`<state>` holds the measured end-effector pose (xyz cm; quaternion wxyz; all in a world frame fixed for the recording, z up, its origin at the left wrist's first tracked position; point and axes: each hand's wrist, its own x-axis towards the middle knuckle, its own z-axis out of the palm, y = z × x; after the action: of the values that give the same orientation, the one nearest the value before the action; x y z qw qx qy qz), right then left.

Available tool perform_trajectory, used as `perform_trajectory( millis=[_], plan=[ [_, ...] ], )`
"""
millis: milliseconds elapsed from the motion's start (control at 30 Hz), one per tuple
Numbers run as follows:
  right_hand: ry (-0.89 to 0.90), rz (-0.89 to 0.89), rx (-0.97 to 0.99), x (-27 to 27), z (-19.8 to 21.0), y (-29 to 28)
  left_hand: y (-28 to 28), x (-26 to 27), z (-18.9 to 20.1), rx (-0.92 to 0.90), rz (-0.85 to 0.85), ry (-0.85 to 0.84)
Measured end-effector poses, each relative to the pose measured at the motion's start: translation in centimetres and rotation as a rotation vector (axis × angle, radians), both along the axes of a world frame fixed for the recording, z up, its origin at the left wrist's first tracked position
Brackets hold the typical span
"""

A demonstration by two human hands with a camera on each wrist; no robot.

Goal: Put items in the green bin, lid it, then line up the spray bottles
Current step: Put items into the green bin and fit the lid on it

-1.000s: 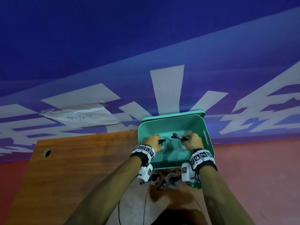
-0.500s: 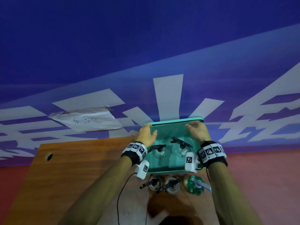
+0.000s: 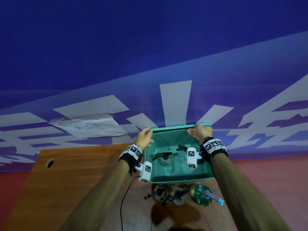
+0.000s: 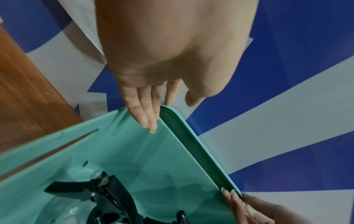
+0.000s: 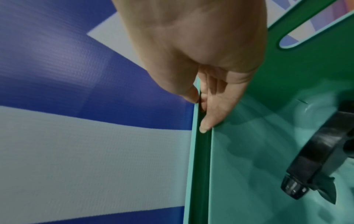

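my left hand point(image 3: 144, 138) lays straight fingers on the inner wall at the far left corner of the teal plastic bin point(image 3: 176, 178). my right hand point(image 3: 201, 132) pinches the same far rim, thumb outside, fingers inside. the bin sits at the wooden table's point(image 3: 75, 172) back right, two spray bottles point(image 3: 164, 157) inside.

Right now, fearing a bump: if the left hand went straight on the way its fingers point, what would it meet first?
The teal bin's far panel: the left hand touches its inner face with fingertips. Behind it, seemingly close, hangs the blue banner.
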<state>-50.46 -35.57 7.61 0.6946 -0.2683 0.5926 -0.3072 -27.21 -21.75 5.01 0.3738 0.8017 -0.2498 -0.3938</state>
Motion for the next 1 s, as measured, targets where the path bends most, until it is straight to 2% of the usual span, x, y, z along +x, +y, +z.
perform_trajectory(
  millis=[133,300,533,633,767,867,1000],
  plan=[
    [-0.012,-0.135,-0.038,0.6,0.2,0.4,0.0,0.2,-0.2,-0.015,-0.015,-0.001],
    [-0.003,-0.143,-0.159,0.8,0.8,1.1,0.2,0.1,0.9,-0.071,0.023,0.011],
    [-0.070,-0.173,-0.297,0.1,5.4,2.4,0.8,-1.2,4.6,-0.109,0.160,0.052],
    [-0.131,-0.165,-0.356,-1.0,8.6,3.8,1.9,-2.0,7.7,-0.160,0.201,0.154],
    [-0.234,-0.146,-0.425,-3.1,12.1,6.5,4.4,-3.3,11.7,-0.198,0.229,0.439],
    [-0.277,-0.085,-0.442,-4.6,13.4,8.8,6.1,-4.7,13.6,-0.229,0.243,0.589],
    [-0.308,-0.030,-0.441,-5.9,13.2,11.8,7.7,-6.1,14.6,-0.327,0.344,0.688]
  ],
)
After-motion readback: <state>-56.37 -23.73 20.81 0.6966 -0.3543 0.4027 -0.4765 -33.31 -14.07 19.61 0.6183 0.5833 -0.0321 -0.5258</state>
